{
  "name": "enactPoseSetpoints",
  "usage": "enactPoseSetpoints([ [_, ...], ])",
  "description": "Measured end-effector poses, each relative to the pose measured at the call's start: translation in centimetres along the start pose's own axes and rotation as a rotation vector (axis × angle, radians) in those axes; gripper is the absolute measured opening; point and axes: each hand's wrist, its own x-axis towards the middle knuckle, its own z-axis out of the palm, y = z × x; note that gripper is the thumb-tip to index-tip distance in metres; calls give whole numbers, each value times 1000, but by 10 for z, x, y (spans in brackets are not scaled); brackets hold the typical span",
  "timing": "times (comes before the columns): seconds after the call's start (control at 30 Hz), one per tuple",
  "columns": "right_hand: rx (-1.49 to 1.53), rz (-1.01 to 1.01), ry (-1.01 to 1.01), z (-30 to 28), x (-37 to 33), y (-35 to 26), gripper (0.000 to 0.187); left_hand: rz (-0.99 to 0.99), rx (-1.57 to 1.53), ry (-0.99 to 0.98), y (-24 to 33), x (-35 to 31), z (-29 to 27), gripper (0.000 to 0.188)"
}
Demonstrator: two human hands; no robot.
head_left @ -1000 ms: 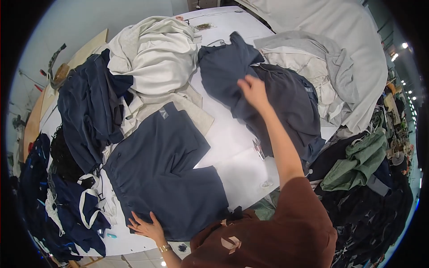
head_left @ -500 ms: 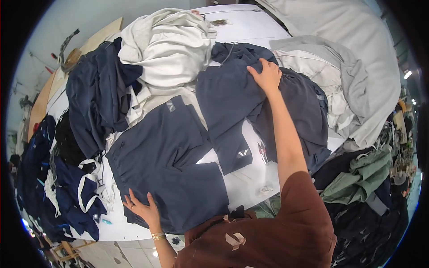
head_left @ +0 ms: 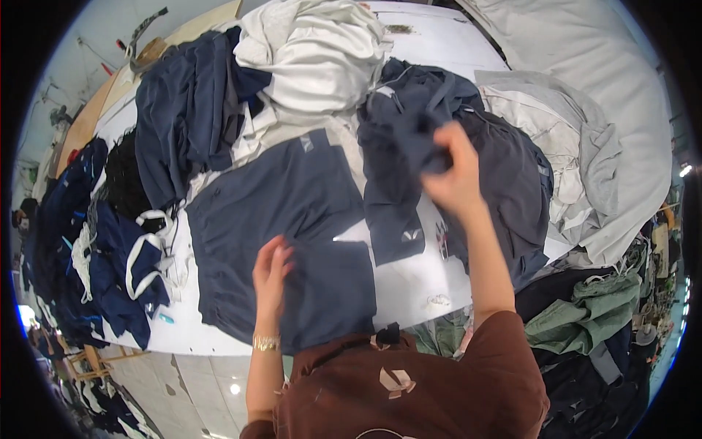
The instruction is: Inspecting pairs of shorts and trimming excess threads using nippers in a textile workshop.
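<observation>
A pair of dark blue shorts (head_left: 329,271) lies spread out on the white table, with a small light emblem near the top edge. My left hand (head_left: 270,276) hovers over its near left part, fingers loosely bent and nothing in them. Farther right, my right hand (head_left: 459,172) is smeared by motion and pinches the bunched cloth of a second pair of dark blue shorts (head_left: 391,208). One leg of that pair hangs down flat, showing a light emblem at its hem. The gathered part next to my fingers is blurred.
Thread snips (head_left: 442,243) lie on the table (head_left: 446,282) beside the second pair. White cloth (head_left: 314,62) is heaped behind, with dark blue garments (head_left: 186,121) to its left. Dark grey garments (head_left: 508,183) and pale cloth (head_left: 578,124) are piled right; green cloth (head_left: 585,311) sits lower right.
My right hand has come nearer and closed on the second pair, bunching its upper part. My left hand has lifted off the spread shorts and moved up and right. The view has shifted slightly.
</observation>
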Motion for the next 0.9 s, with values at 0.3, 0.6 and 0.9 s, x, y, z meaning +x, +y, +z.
enactPoseSetpoints([
  [0.3,-118,223,-402,25,-204,-100,44,-166,-316,-95,-46,57,69,60],
  [0.6,-3,570,-412,69,-124,-60,30,-8,-8,-9,-73,34,50,43],
  [0.9,-120,618,-583,129,-72,-11,30,514,504,-240,-54,6,81,27],
])
